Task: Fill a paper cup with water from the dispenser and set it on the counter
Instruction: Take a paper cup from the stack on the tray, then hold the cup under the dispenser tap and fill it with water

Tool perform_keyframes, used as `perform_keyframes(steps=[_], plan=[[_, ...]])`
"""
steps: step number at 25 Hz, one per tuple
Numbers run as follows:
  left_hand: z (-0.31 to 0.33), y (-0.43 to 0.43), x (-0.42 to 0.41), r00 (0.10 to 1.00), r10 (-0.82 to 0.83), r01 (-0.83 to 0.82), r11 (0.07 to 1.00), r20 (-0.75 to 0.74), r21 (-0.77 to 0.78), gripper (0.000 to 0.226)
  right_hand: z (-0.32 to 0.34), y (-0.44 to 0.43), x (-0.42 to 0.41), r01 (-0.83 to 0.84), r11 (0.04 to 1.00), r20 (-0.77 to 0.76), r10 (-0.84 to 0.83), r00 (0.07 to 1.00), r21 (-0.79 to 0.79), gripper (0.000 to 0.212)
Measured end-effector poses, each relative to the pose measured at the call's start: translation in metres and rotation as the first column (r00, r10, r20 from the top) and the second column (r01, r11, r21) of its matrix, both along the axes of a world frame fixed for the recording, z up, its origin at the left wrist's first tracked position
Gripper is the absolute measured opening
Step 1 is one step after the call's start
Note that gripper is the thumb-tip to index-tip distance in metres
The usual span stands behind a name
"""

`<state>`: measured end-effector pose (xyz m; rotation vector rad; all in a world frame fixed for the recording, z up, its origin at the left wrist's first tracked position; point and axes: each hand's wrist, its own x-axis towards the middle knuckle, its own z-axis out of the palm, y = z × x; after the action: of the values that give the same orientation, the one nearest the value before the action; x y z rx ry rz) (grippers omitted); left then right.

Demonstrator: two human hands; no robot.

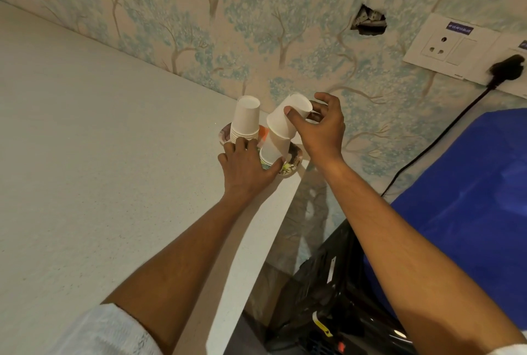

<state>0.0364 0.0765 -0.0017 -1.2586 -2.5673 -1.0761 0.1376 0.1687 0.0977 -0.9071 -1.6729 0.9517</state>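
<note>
A white paper cup, turned mouth-down and tilted toward the upper right, sat just above the middle of the frame as the top piece of a leaning stack of white paper cups. The right hand pinched it, thumb on the near wall and fingers curled round the far side by the cup's base. Its paper was plain and unmarked, with a faint seam near the top.

The left hand was closed round the lower cups of that stack, thumb at the rim of the bottom one. Just to the left stood a second, upright stack of inverted white cups, the left fingertips touching its lowest rims. Both stacks rested in a shallow patterned round tray at the far right corner of the pale speckled counter.

The counter's right edge ran down from the tray toward the bottom centre; its wide left part lay open. Past the edge, lower right, were a blue water bottle and a black dispenser body. A white wall socket panel was at upper right.
</note>
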Motion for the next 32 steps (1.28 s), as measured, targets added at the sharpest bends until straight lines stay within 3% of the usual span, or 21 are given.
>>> perform_keyframes(steps=[4,7,9,12,14,18,21,23,26,29,32], plan=[[0.008,-0.012,0.005,0.999,-0.042,0.037,0.985,0.029,0.171,0.077,0.009,-0.01,0.016,-0.055,0.983,-0.159,0.026,0.987,-0.176,0.057],[0.02,-0.025,0.013,0.977,-0.199,0.16,0.919,0.072,0.361,0.068,0.011,-0.022,0.036,-0.135,0.93,-0.312,0.023,0.95,-0.343,0.057],[0.031,-0.034,0.023,0.945,-0.302,0.212,0.86,0.127,0.464,0.067,0.009,-0.031,0.05,-0.206,0.859,-0.435,-0.021,0.9,-0.468,0.054],[0.047,-0.049,0.048,0.889,-0.356,0.193,0.861,0.288,0.47,0.075,0.003,-0.047,0.074,-0.358,0.719,-0.598,-0.1,0.795,-0.596,0.033],[0.055,-0.054,0.065,0.829,-0.4,0.198,0.864,0.391,0.463,0.073,-0.001,-0.062,0.089,-0.46,0.63,-0.674,-0.14,0.725,-0.626,0.026],[0.064,-0.057,0.097,0.691,-0.487,0.208,0.841,0.534,0.499,0.075,-0.012,-0.093,0.113,-0.584,0.525,-0.766,-0.237,0.598,-0.619,0.034],[0.061,-0.06,0.12,0.675,-0.503,0.189,0.825,0.539,0.533,0.074,-0.022,-0.113,0.131,-0.628,0.481,-0.787,-0.288,0.546,-0.612,0.055],[0.059,-0.061,0.132,0.689,-0.497,0.194,0.828,0.527,0.526,0.074,-0.031,-0.12,0.143,-0.648,0.456,-0.792,-0.323,0.519,-0.61,0.051],[0.059,-0.063,0.145,0.722,-0.488,0.221,0.834,0.49,0.505,0.074,-0.043,-0.123,0.162,-0.63,0.461,-0.776,-0.276,0.568,-0.625,0.035],[0.061,-0.069,0.154,0.763,-0.487,0.259,0.833,0.426,0.489,0.067,-0.053,-0.118,0.187,-0.462,0.592,-0.664,-0.173,0.727,-0.66,0.025],[0.065,-0.074,0.163,0.781,-0.503,0.299,0.822,0.371,0.484,0.067,-0.05,-0.108,0.207,-0.231,0.833,-0.377,0.03,0.926,-0.502,0.063]])
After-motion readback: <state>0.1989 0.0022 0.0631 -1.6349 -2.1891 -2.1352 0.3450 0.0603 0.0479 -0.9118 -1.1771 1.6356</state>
